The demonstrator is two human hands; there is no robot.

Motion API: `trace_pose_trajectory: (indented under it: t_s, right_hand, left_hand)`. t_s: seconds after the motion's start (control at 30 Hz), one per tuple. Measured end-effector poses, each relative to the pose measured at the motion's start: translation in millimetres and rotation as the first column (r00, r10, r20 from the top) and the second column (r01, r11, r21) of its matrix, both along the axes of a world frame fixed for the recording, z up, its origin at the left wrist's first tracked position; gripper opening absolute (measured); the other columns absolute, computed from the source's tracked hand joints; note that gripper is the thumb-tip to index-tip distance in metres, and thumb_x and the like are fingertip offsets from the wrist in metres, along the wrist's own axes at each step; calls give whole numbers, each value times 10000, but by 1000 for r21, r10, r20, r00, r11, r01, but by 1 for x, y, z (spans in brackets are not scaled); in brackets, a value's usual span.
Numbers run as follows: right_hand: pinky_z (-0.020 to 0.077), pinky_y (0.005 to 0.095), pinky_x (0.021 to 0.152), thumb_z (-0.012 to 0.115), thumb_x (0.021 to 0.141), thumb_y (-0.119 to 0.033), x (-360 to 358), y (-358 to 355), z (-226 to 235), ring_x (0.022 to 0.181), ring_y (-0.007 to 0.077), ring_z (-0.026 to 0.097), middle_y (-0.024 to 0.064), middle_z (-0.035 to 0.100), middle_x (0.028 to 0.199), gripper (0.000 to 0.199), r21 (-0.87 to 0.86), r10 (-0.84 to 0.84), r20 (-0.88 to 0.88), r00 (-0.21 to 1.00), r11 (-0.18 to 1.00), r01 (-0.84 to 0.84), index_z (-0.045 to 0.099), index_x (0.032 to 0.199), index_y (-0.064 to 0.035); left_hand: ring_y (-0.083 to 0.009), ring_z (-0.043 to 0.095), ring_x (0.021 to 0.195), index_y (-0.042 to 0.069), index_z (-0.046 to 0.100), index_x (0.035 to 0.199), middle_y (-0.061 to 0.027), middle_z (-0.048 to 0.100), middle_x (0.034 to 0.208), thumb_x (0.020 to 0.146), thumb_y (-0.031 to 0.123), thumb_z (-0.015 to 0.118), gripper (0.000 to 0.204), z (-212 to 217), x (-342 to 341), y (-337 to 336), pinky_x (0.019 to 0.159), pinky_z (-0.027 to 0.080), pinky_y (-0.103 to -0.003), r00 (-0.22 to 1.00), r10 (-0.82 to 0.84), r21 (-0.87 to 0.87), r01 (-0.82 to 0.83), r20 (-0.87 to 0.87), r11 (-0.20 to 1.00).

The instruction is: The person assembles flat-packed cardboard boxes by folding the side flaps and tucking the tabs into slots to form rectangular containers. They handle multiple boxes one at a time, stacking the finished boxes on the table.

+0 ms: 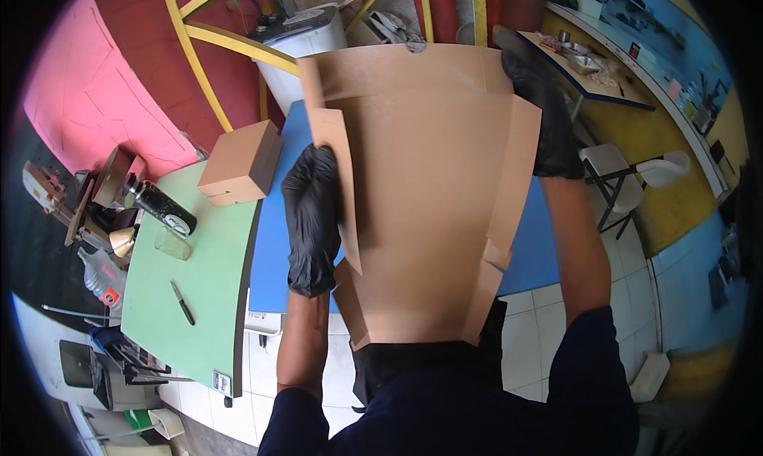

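Note:
A partly folded brown cardboard box blank (421, 186) is held up in front of me, its side flaps bent upward. My left hand (310, 217), in a black glove, is closed on the left side flap, the fingertips partly hidden by it. My right hand (548, 114), also black-gloved, grips the far right corner, with some fingers hidden behind the cardboard. The near end of the blank reaches close to my body. Beneath it lies a blue table (524, 249), mostly covered by the blank.
A closed cardboard box (241, 162) rests on the green table (159, 297) at left. A black bottle (161, 205), a glass (172, 244) and a knife (183, 302) are there too. Yellow frame bars (238, 44) stand behind; a folding chair (624, 178) is at right.

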State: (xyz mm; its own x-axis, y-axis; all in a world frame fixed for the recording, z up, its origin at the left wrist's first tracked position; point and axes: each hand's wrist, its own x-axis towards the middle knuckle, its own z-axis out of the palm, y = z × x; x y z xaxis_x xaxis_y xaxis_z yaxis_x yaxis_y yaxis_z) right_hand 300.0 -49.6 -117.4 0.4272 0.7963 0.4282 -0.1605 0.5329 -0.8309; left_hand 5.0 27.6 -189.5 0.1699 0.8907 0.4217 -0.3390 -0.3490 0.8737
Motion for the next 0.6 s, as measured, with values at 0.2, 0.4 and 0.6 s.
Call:
trace_pose_trajectory:
  t_s: [0.2, 0.4, 0.6]
  right_hand:
    - [547, 271, 819, 640, 1063, -274, -7, -24, -59, 903, 100, 673, 41, 723, 1017, 368, 85, -221, 299, 928, 975, 205, 640, 1322, -12]
    - [534, 274, 763, 714, 1020, -209, -13, -9, -79, 859, 100, 664, 42, 735, 982, 217, 56, -47, -136, 990, 997, 55, 740, 1081, -3]
    - [504, 238, 715, 674, 1050, -245, -19, -17, -74, 796, 58, 621, 2, 723, 927, 237, 26, -23, -21, 1000, 999, 24, 753, 1062, -22]
  left_hand:
    - [-64, 580, 694, 8, 788, 986, 16, 718, 825, 1030, 297, 708, 303, -2, 11, 10, 646, 474, -265, 991, 136, -184, -133, 2, 974]
    - [-74, 593, 717, 13, 767, 1058, 13, 720, 859, 1038, 303, 692, 300, 0, 20, -2, 673, 484, -269, 990, 140, -109, -135, 33, 985]
    - [-69, 605, 824, 15, 740, 1135, 18, 714, 959, 1034, 247, 707, 256, 14, 4, 22, 759, 502, -265, 987, 158, -26, -158, -20, 987]
